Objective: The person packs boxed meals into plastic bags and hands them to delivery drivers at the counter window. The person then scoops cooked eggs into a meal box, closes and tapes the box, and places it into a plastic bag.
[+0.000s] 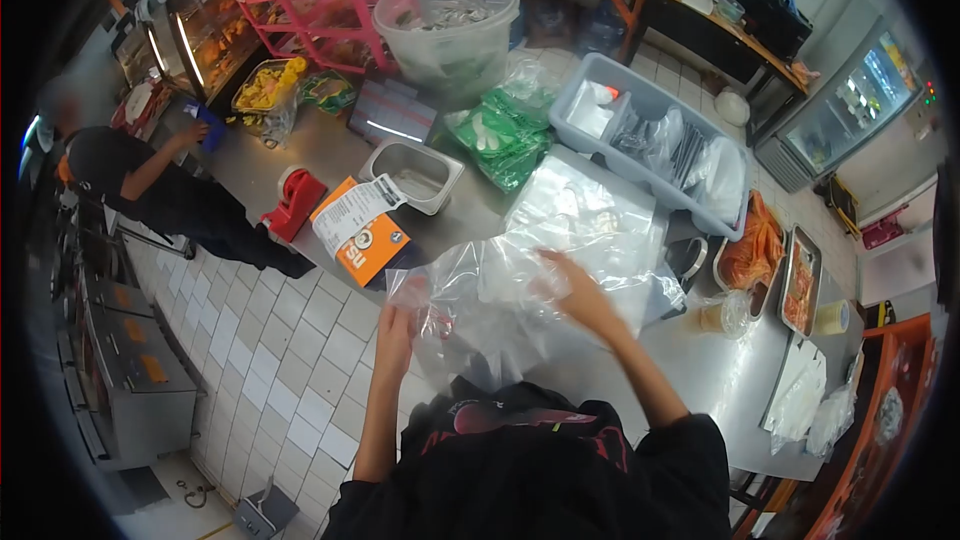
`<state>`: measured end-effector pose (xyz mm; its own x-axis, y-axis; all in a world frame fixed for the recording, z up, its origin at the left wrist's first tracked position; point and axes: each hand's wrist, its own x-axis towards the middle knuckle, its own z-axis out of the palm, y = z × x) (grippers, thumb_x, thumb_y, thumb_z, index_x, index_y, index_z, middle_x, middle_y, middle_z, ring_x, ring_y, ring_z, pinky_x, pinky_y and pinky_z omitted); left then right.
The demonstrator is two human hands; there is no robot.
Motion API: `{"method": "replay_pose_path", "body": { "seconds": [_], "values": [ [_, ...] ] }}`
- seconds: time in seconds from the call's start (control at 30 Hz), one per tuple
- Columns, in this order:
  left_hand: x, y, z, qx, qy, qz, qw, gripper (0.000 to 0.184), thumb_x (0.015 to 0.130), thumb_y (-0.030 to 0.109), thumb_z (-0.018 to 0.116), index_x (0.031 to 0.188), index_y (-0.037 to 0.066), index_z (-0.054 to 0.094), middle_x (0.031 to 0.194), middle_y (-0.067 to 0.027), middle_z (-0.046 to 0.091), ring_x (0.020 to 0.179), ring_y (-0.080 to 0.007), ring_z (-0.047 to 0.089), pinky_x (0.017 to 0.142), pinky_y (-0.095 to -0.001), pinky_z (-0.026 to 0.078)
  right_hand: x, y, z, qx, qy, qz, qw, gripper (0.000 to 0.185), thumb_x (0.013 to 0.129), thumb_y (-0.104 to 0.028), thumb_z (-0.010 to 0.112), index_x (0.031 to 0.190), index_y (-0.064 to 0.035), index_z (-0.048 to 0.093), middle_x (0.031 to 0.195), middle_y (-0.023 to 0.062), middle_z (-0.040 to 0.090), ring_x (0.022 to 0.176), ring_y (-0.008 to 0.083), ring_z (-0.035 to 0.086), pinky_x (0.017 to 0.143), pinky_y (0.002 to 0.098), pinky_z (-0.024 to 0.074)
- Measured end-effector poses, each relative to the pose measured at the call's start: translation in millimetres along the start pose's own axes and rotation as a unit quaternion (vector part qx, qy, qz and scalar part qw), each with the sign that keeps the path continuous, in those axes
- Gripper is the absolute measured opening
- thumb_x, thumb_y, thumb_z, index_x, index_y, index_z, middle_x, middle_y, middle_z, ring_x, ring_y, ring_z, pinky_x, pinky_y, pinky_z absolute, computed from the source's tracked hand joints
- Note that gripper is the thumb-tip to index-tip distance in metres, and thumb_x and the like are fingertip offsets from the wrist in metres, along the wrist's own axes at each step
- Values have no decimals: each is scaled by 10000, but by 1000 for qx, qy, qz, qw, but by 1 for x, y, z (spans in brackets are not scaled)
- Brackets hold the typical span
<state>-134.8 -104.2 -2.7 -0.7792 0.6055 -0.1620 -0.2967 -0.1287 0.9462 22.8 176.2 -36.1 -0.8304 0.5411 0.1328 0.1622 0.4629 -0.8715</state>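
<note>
Far left of frame: a co-worker (165, 175) in dark clothing, one arm extended toward a blue object (208, 127). Left of centre: red tape dispenser (295, 205) on the steel table (675, 375); next to it an orange-and-white box (372, 248) with a printed paper slip (358, 212) over its top. Left hand (394, 328), lower centre-left: fingers closed on the left edge of a clear plastic bag (465, 315). Behind the box, a rectangular steel pan (428, 183). The bag lies at centre of frame, spread between both hands, crumpled and glossy. Upper centre: green plastic bags (505, 135). Right hand (578, 295), centre: at the right part of the clear bag, fingers blurred; cannot tell whether they grip it. Beyond it, a stack of flat clear bags (580, 202). Upper right of centre: grey-blue divided bin (640, 175) containing bagged items. Right: clear plastic cup (722, 318), orange plastic bag (752, 245), metal tray (813, 285) with reddish contents.
</note>
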Motion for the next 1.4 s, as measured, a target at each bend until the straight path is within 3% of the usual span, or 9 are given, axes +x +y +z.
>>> {"method": "replay_pose_path", "body": {
  "seconds": [0.07,0.3,0.4,0.6,0.73,0.83,1.0,1.13,1.4],
  "values": [
    [-8,6,-13,102,66,27,992,363,883,142,355,1243,94,377,1136,-47,498,899,-172,542,645,-298,482,-13,6,49,-396,-126,-36,909,594,815,-366,550,1339,-190,335,1408,126,259,1318,312,190,1033,503,190],
    [-47,111,-21,-52,437,83,894,370,931,274,387,1274,136,364,1218,-74,499,725,-95,543,528,-179,433,3,39,9,-435,100,-12,895,595,791,-223,616,1322,-147,359,1393,133,277,1286,324,252,1014,484,242],
    [-48,113,-22,-147,412,50,898,396,922,295,401,1294,175,339,1247,-85,470,728,-103,548,530,-178,436,-3,-30,56,-14,-62,-30,998,396,766,-140,641,1130,-45,519,1154,169,503,1070,302,484,890,334,394],
    [-76,83,-72,-117,291,166,935,473,885,263,487,1313,128,339,1137,-70,499,729,-95,521,537,-155,436,-4,-121,144,381,-441,21,812,349,809,-199,624,1094,-8,564,1046,86,605,999,197,553,883,296,400],
    [-85,108,-92,-146,461,188,855,400,924,224,390,1311,153,320,1208,-107,457,743,-113,536,529,-185,436,-19,-132,143,353,-535,58,766,348,824,-178,609,1091,37,548,954,99,630,960,192,581,859,294,430],
    [-103,113,-100,89,383,163,905,418,899,161,445,1296,94,332,1164,-104,453,827,-136,533,594,-218,450,-33,-120,124,481,-428,211,736,268,836,-161,595,1019,35,590,891,116,646,806,180,626,790,275,463],
    [-90,90,-73,600,386,187,675,358,831,37,537,1176,24,439,1006,-95,522,779,-170,549,651,-294,461,-46,-103,103,315,-293,206,879,222,860,-158,556,927,42,625,810,118,654,816,169,624,746,266,478],
    [-85,65,-15,284,1,-82,955,171,853,135,541,954,-3,533,942,-107,535,788,-185,578,671,-312,466,-57,-111,97,249,-247,266,898,184,835,-131,587,874,44,629,781,117,656,788,147,622,712,256,481],
    [-62,50,39,356,-148,-29,922,247,843,223,572,988,38,494,866,-90,511,722,-197,573,638,-288,472,-67,-118,79,220,-162,205,940,160,809,-106,613,858,46,626,755,73,628,771,108,591,688,241,462]
  ]
}}
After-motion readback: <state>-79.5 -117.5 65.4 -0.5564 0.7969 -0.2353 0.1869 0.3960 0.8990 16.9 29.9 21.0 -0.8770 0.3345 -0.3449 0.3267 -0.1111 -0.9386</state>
